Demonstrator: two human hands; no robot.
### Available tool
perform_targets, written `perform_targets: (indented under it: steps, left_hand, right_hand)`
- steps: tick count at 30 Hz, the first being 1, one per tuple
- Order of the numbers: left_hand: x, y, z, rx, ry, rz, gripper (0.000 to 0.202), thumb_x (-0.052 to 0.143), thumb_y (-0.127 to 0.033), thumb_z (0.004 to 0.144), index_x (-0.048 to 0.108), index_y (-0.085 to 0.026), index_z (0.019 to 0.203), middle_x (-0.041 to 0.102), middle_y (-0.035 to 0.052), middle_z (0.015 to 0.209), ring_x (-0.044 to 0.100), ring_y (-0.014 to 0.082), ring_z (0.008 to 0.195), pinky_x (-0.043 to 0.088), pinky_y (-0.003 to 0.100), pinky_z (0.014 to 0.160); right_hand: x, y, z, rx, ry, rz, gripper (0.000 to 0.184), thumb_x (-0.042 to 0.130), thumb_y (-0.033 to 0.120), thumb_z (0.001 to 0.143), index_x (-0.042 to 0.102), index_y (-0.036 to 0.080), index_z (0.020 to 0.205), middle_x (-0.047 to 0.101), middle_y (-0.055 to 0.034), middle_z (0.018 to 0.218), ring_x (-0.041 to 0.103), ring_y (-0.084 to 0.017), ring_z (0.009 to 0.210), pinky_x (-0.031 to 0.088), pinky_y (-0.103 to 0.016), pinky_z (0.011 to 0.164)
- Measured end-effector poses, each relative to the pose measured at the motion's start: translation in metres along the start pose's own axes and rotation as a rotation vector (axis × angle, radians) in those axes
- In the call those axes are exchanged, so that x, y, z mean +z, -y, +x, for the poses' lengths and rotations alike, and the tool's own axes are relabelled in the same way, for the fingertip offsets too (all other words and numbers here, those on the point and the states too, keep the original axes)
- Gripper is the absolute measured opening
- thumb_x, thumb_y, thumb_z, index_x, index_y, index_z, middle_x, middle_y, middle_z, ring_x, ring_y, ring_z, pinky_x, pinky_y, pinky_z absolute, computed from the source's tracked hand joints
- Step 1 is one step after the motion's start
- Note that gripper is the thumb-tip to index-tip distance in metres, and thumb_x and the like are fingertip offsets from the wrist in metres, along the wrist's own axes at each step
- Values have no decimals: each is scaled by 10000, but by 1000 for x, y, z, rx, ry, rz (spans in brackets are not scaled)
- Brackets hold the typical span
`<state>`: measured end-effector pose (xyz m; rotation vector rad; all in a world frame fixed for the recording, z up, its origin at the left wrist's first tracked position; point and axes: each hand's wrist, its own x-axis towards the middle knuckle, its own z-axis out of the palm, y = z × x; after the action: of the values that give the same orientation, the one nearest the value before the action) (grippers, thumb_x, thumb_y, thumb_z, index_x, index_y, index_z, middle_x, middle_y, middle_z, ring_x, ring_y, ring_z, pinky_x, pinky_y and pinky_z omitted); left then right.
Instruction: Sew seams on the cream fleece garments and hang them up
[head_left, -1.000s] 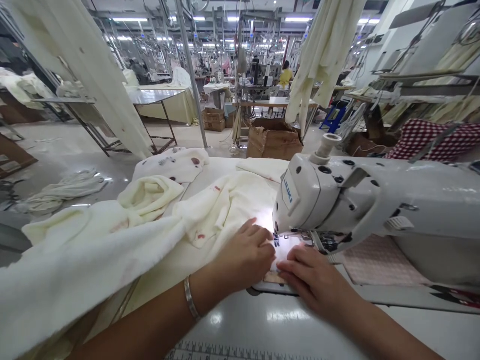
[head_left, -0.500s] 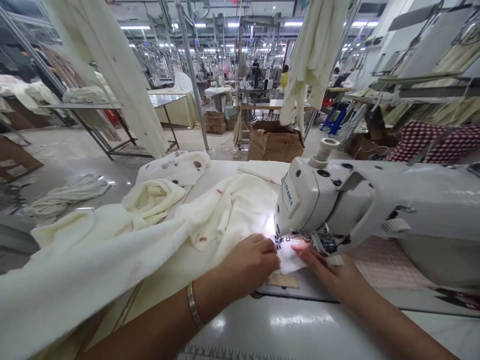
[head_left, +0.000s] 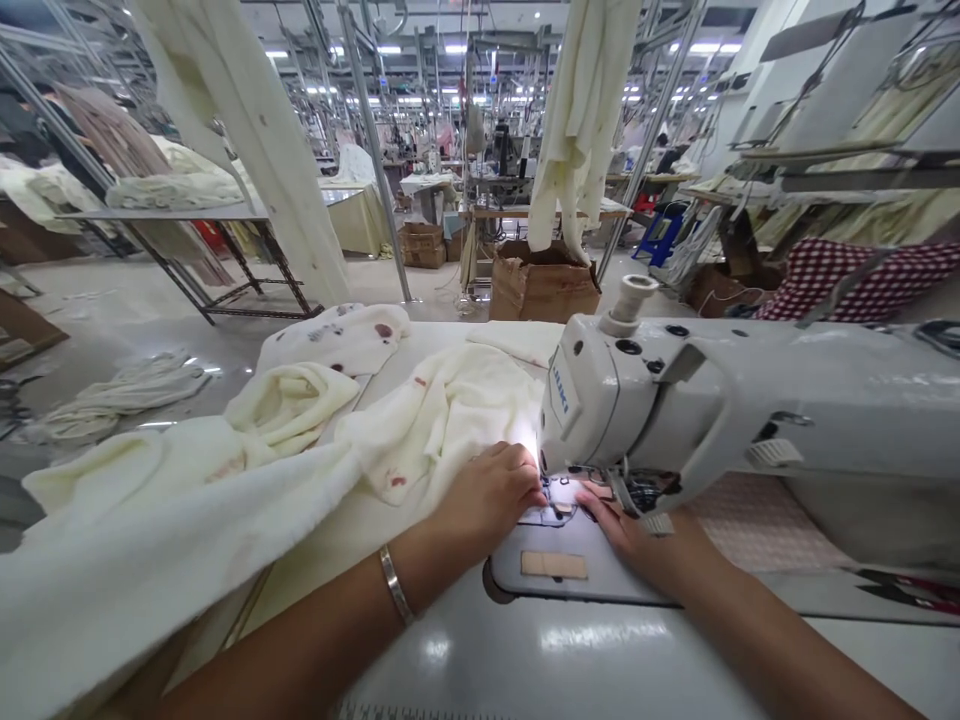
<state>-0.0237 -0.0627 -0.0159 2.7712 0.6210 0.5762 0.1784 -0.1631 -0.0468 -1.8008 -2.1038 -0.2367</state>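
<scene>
hands 2: left hand (head_left: 491,500), right hand (head_left: 637,535) | sewing machine (head_left: 675,400) 1 | bangle (head_left: 395,585) 1 | tan patch (head_left: 553,565) between hands 1

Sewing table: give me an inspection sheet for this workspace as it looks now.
Surface: glossy grey table, bare near the front edge.
Job's things: cream fabric under the head of the white sewing machine.
Clutter: more cream pieces piled left; tan patch on the machine bed.
Hands: left hand on the fabric by the needle, grip unclear; right hand flat on the bed.
Cables: nothing seen.
Surroundings: cardboard box, hanging cloth, checked fabric behind.
</scene>
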Motion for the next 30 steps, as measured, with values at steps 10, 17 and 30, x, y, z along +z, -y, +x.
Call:
perform_targets:
  steps: [10, 17, 30]
  left_hand:
    - [-67, -4, -60, -509, 405, 429, 554, 627, -509, 748, 578, -119, 1140, 634, 171, 836, 613, 305, 644, 459, 366, 519]
    - [-57, -30, -55, 61, 177, 328, 157, 466, -250, 900, 589, -152, 904, 597, 87, 842, 559, 236, 820, 448, 384, 750]
    - [-29, 1, -30, 101, 98, 228, 233, 465, -328, 903, 569, -203, 1070, 585, 41, 1082, 537, 188, 976, 225, 442, 1066]
  right_hand:
    - [-25, 9, -1, -91, -104, -5, 212, 462, 219, 863, 673, 201, 855, 652, -83, 687, 616, -245, 670, 484, -392, 636]
    - [-43, 65, -2, -512, 32, 276, 187, 476, 208, 893, 588, 176, 1039, 659, -67, 974, 585, -181, 928, 459, -346, 802]
    - [-32, 56, 0, -475, -33, 174, 220, 449, 153, 903, 608, 191, 1050, 660, -50, 1043, 576, -203, 1008, 457, -356, 816]
